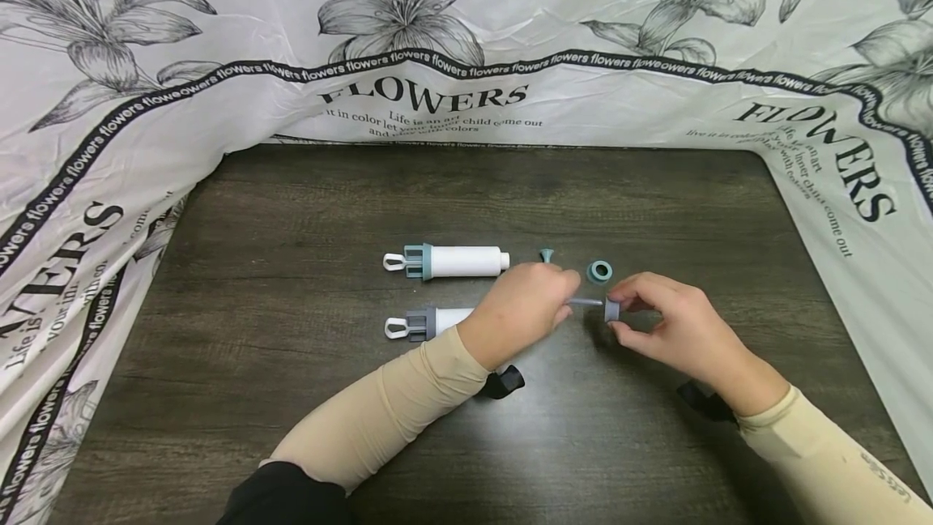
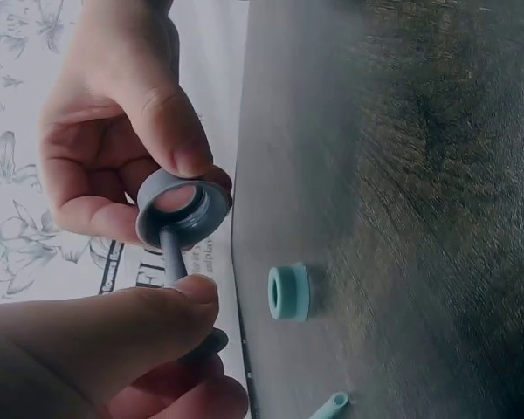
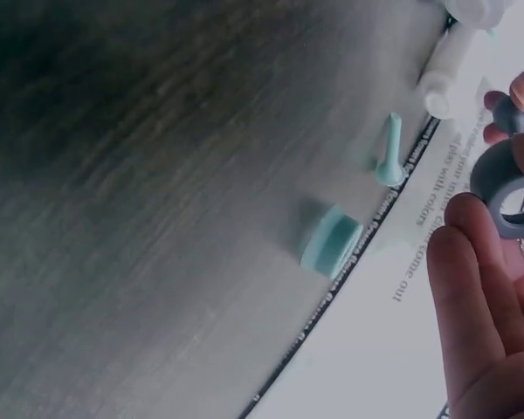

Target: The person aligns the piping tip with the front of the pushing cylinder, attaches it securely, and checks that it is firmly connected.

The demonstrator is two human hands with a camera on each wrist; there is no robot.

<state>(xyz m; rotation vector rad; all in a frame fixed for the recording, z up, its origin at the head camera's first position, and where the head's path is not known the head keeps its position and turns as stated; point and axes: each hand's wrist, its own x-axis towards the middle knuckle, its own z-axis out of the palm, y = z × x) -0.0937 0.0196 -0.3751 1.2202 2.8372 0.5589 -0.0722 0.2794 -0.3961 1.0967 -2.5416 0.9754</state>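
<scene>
My left hand (image 1: pixel 521 306) pinches a slim grey nozzle (image 2: pixel 174 253) between thumb and fingers, its thin end pointing right. In my right hand (image 1: pixel 678 330) is a grey threaded ring cap (image 1: pixel 611 310), held by its rim between thumb and fingertips. Seen from the left wrist, the nozzle's tip is at the cap's opening; whether they touch I cannot tell. Just beyond the hands lie a teal ring cap (image 1: pixel 599 271) and a small teal nozzle (image 1: pixel 547 254). A white tube with a grey collar (image 1: pixel 452 320) is partly hidden behind my left hand.
Another white tube with a teal collar and a white loop handle (image 1: pixel 466 262) lies behind the grey-collared one. Dark wood-grain table (image 1: pixel 291 209) lies beneath everything. Flower-printed white cloth (image 1: pixel 437 112) hangs along the back and sides. Black straps (image 1: pixel 503 382) show at both wrists.
</scene>
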